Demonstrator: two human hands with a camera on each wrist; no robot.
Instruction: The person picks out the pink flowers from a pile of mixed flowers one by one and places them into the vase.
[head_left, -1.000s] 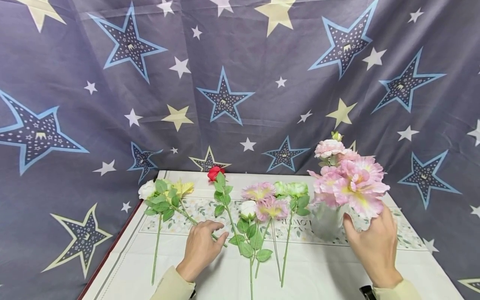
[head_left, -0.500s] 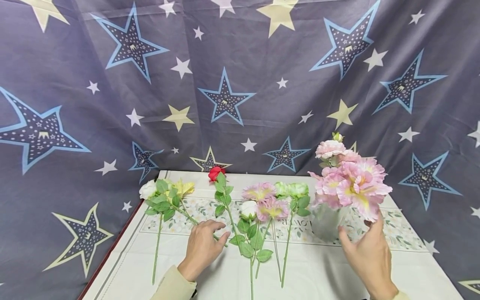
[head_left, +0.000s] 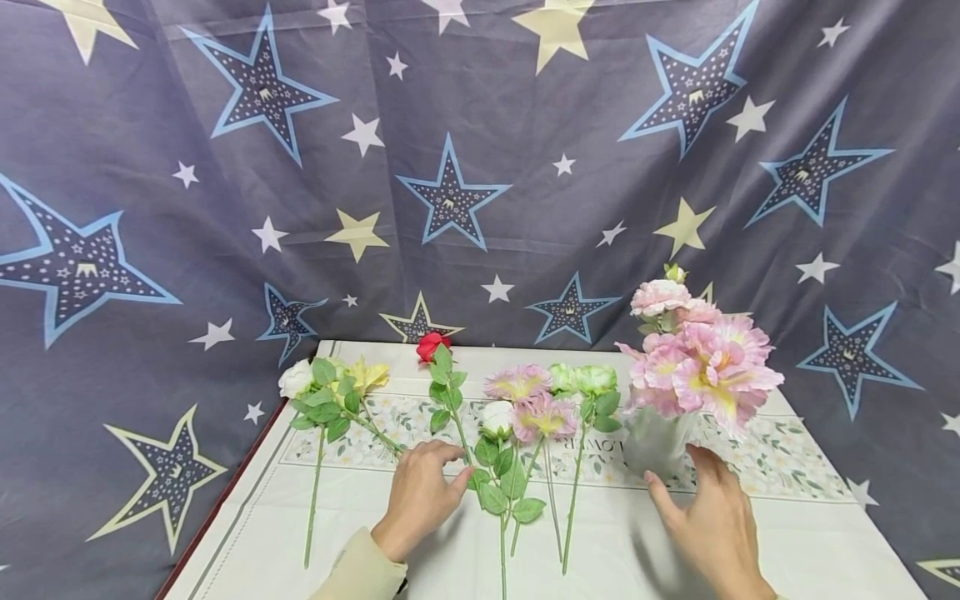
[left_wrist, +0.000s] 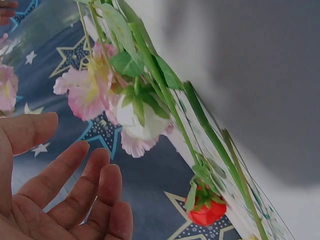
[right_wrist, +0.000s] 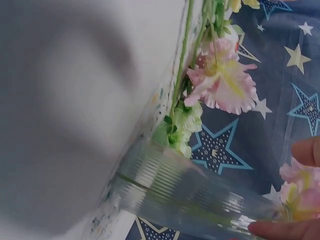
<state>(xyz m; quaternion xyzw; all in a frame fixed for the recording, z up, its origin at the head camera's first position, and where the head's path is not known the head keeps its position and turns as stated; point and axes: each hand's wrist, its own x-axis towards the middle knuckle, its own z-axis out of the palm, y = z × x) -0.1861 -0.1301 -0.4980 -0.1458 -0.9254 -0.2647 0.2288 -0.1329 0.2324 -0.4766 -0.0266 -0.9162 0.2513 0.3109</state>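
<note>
My left hand [head_left: 422, 497] hovers over the table with relaxed fingers and nothing in them. It is nearest to the stems of a yellow flower [head_left: 367, 377] and a red rose [head_left: 432, 347]. In the left wrist view its fingers [left_wrist: 90, 175] are loosely spread beside a white rose [left_wrist: 142, 117]. My right hand [head_left: 712, 521], thumb apart from the fingers, is in front of a clear ribbed vase [right_wrist: 165, 182]. Large pink flowers [head_left: 723, 371] and smaller pale pink blooms [head_left: 660, 297] stand in the vase. Whether the fingertips touch the glass, I cannot tell.
Lying on the white tablecloth [head_left: 450, 567] are a white rose [head_left: 296, 379] at the left, pink flowers [head_left: 544, 415] in the middle and a green bloom [head_left: 596, 379] nearer the vase. A floral printed band [head_left: 795, 458] crosses the cloth. Behind hangs a star-patterned curtain [head_left: 517, 108].
My right hand has come away from the large pink flower, moving down and to the left. My left hand has shifted slightly right. The flowers in the vase stay put.
</note>
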